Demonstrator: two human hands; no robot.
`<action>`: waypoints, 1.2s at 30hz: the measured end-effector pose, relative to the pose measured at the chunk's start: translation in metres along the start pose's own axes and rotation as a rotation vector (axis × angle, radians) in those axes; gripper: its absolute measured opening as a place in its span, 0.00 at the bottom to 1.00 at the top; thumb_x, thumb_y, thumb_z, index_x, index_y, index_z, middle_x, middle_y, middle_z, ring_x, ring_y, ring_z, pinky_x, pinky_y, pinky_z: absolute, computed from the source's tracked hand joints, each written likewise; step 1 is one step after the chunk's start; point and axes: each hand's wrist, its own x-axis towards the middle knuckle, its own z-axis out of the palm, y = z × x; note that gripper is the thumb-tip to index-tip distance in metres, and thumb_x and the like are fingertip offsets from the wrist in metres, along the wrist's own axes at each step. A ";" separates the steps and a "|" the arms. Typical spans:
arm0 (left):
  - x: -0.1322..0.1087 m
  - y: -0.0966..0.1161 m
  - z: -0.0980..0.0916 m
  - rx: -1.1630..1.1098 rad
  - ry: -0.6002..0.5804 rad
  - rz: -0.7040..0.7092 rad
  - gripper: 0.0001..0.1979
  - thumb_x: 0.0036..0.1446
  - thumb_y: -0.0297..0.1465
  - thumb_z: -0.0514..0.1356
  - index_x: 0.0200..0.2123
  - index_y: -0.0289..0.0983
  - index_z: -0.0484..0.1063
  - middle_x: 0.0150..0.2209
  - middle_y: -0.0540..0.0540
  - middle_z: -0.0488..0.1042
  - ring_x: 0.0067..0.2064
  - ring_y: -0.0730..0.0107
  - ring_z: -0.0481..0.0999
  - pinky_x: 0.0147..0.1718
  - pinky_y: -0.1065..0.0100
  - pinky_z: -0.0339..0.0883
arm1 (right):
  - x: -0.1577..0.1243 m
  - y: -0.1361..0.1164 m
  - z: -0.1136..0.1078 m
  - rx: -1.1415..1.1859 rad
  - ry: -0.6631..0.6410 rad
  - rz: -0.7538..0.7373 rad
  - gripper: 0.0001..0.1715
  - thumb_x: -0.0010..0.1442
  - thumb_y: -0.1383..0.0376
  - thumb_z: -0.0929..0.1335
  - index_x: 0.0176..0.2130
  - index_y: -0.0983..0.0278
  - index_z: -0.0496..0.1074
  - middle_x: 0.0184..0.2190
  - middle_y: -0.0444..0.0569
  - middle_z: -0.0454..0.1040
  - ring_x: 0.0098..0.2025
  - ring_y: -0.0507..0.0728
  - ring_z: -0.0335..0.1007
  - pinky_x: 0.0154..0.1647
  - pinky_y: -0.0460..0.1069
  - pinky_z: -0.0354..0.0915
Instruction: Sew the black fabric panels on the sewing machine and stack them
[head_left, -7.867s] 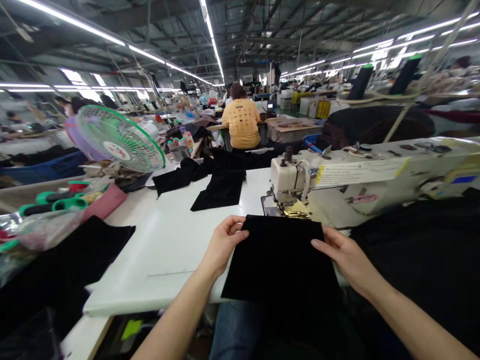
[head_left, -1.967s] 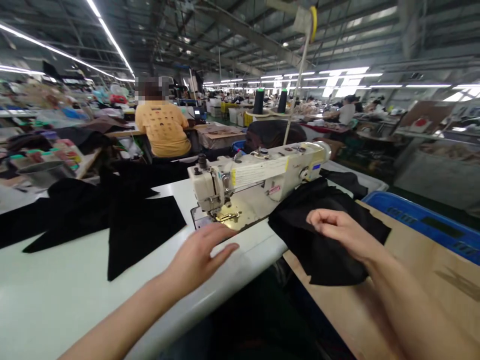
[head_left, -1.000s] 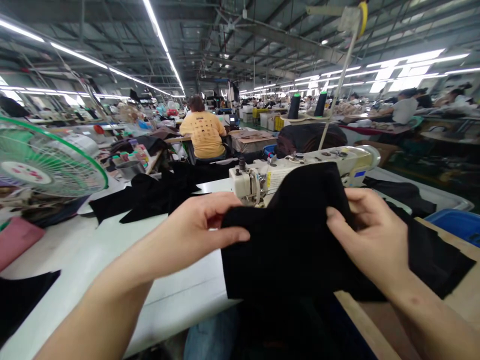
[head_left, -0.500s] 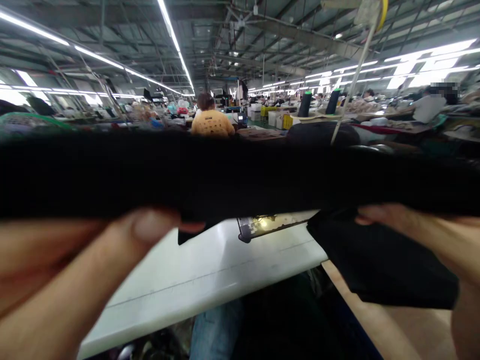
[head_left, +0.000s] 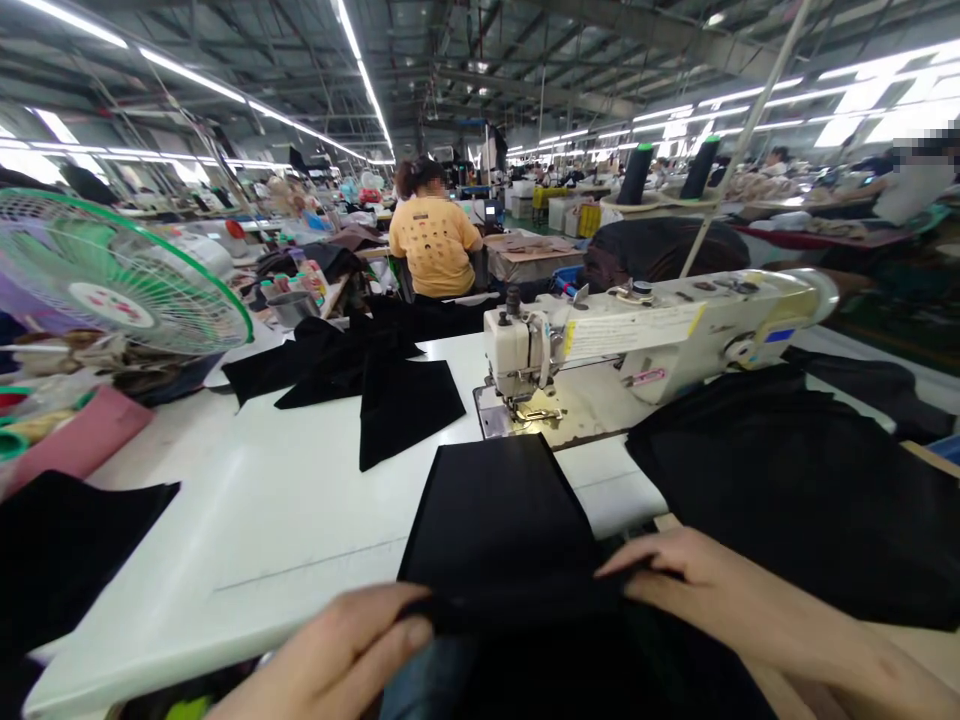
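L hand (head_left: 330, 650) at near edge of black cloth (head_left: 499, 530), L fingers (head_left: 397, 625) pressed together, curled, holding the edge. R hand (head_left: 750, 610) on same edge, R fingers (head_left: 667, 560) together, nearly straight, tips pinching it. Cloth lies across front of white table (head_left: 225, 530), just before sewing machine (head_left: 600, 350); 2nd black cloth (head_left: 780, 490) to R.

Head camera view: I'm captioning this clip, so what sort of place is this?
Probably a garment factory: an industrial sewing machine, dark thread cones, and cut black fabric pieces on a long white table.
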 end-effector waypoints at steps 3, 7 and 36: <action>0.056 -0.008 -0.003 0.198 0.064 -0.051 0.18 0.62 0.44 0.54 0.24 0.42 0.72 0.23 0.48 0.74 0.26 0.62 0.73 0.30 0.67 0.67 | 0.046 0.022 0.012 -0.055 0.141 0.061 0.18 0.64 0.56 0.66 0.27 0.61 0.75 0.22 0.42 0.73 0.26 0.56 0.72 0.27 0.47 0.67; 0.126 -0.030 0.006 0.592 0.257 -0.014 0.12 0.62 0.36 0.55 0.28 0.39 0.70 0.35 0.42 0.74 0.37 0.58 0.74 0.36 0.64 0.65 | 0.104 0.046 0.028 -0.235 0.386 0.033 0.15 0.59 0.61 0.70 0.23 0.61 0.67 0.33 0.47 0.73 0.41 0.59 0.71 0.44 0.51 0.65; 0.099 0.001 0.031 -0.786 0.600 0.039 0.06 0.47 0.32 0.71 0.28 0.37 0.79 0.34 0.47 0.80 0.37 0.69 0.77 0.41 0.70 0.71 | 0.076 0.067 0.026 0.490 0.743 0.221 0.29 0.46 0.45 0.76 0.42 0.60 0.82 0.50 0.51 0.80 0.61 0.69 0.67 0.67 0.60 0.56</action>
